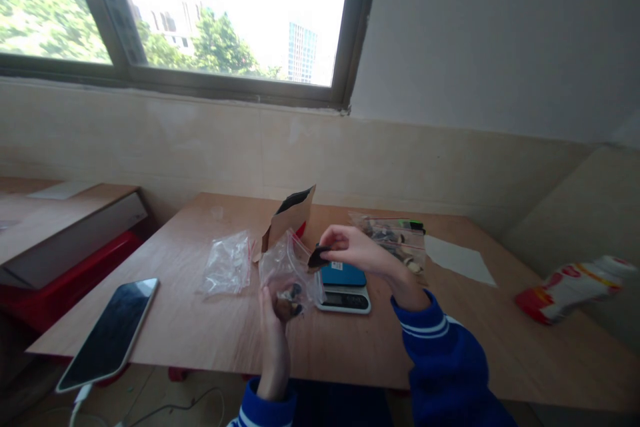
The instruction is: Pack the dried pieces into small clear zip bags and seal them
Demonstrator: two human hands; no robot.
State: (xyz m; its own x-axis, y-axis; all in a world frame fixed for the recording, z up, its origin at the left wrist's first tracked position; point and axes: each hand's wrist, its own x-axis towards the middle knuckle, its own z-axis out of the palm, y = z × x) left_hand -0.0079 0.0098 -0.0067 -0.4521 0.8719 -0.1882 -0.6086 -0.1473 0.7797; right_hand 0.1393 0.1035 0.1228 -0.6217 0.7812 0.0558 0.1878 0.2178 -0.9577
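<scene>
Nearest the camera, the left hand (274,327) rises from a blue sleeve and pinches the bottom of a small clear bag (290,273), its grip clenched around the lower end where a few dark pieces have settled; holding it low this way keeps the bag upright with its mouth turned toward the other hand. The right hand (357,250) hovers at that mouth, fingertips closed on a dark piece (317,257), so the piece sits right at the opening, above the worktop (210,327). Just behind the bag lies a small scale (345,287) with a blue top. To the left a second clear bag (227,265) lies flat, and a phone (109,333) rests on the near left corner with a cable hanging off. Farther back stand an open brown pouch (290,215) and a filled clear bag (395,240), with a white sheet (459,259) beside it. The worktop is bare plywood against a pale wall, below a wide window (200,13) showing trees and towers.
</scene>
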